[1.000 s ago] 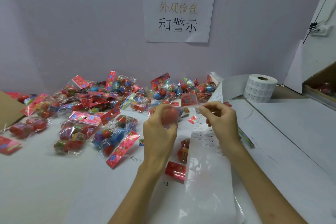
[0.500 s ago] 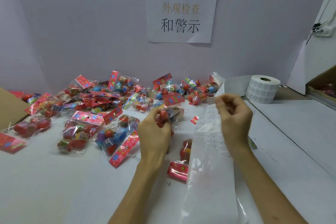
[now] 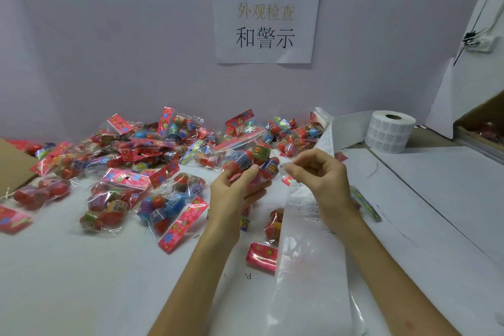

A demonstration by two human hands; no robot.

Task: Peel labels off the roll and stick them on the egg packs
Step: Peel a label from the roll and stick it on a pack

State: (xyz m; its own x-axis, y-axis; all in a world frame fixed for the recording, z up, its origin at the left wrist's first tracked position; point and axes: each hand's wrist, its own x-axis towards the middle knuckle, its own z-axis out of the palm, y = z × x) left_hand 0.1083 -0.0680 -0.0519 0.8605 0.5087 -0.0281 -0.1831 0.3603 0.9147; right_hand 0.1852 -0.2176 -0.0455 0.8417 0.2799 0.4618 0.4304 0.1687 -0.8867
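Observation:
My left hand [image 3: 236, 190] holds up a clear egg pack [image 3: 249, 157] with red toy eggs and a red header card, above the table's middle. My right hand [image 3: 319, 174] pinches a small white label [image 3: 283, 168] between thumb and forefinger, its edge right beside the pack. The label roll [image 3: 390, 131] stands at the back right. Its backing strip [image 3: 308, 240] runs from the roll under my right hand toward me. Another egg pack [image 3: 274, 222] lies partly under that strip.
Several egg packs [image 3: 141, 161] lie heaped across the back and left of the white table [image 3: 68, 281]. A cardboard box [image 3: 12, 163] sits at the far left, another box [image 3: 482, 123] at the far right. A paper sign [image 3: 266, 20] hangs on the wall.
My left hand raised and turned the egg pack. My right hand pulled a label off the strip and brought it left, up to the pack.

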